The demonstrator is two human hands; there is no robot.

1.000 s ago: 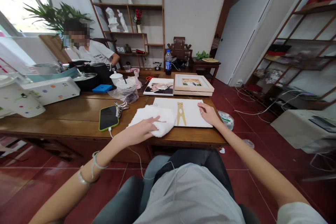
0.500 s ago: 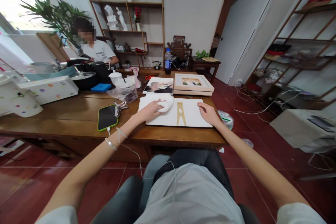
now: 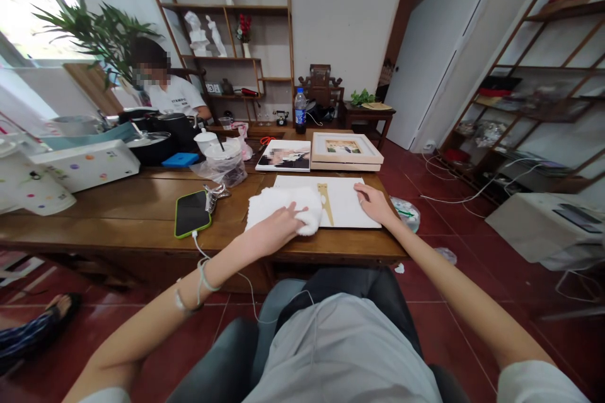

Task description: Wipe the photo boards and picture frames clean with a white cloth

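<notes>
A white board or picture panel (image 3: 350,217) lies flat near the table's front edge, with a flat tan A-shaped piece (image 3: 324,195) on it. My left hand (image 3: 283,227) presses a fluffy white towel (image 3: 265,204) onto the board's left and front part, its fingers sunk into the cloth. The towel covers the left leg of the tan piece. My right hand (image 3: 373,201) lies over the board's right edge, fingers loosely stretched on its surface, with nothing between them.
Behind the board lie a photo print (image 3: 286,156) and a pale framed picture (image 3: 347,150). To the left are a phone (image 3: 192,213) on a cable and a bagged cup (image 3: 224,160). A cola bottle (image 3: 300,112) stands behind. Another person (image 3: 174,91) sits at the far left.
My left hand and the towel have moved toward me and slightly right, now covering part of the tan piece. My right hand stays on the board. A foot has appeared at lower left.
</notes>
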